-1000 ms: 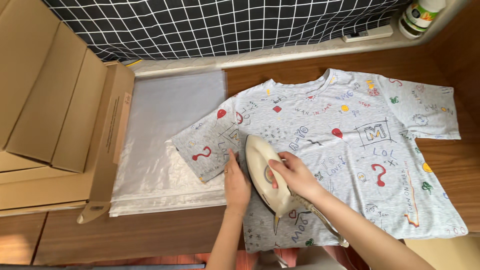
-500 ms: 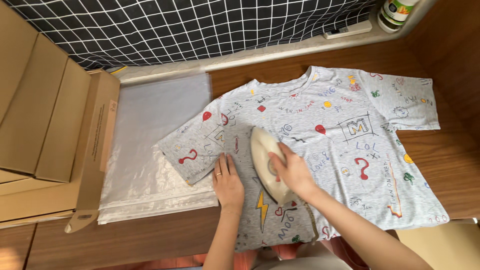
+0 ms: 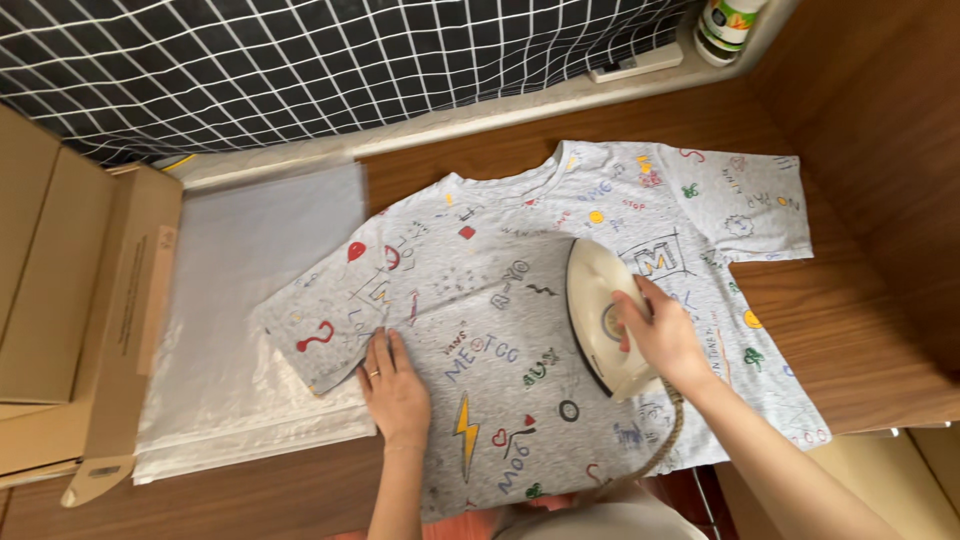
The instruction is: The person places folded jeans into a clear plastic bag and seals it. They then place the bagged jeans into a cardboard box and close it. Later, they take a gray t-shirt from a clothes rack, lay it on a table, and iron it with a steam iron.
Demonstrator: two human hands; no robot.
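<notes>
Wooden counter point(image 3: 860, 330) fills my head view, with a black cloth crossed by white grid lines point(image 3: 300, 70) hanging behind it. On it I see a grey printed T-shirt point(image 3: 500, 330) spread flat, its one sleeve lying over a clear plastic bag point(image 3: 250, 300). My right hand point(image 3: 660, 335) is wrapped around the handle of a cream iron point(image 3: 598, 310), which sits on the shirt's chest. My left hand point(image 3: 393, 385) lies open, palm down, pressing the shirt near that sleeve. Flattened cardboard boxes point(image 3: 70, 320) sit at the far left.
</notes>
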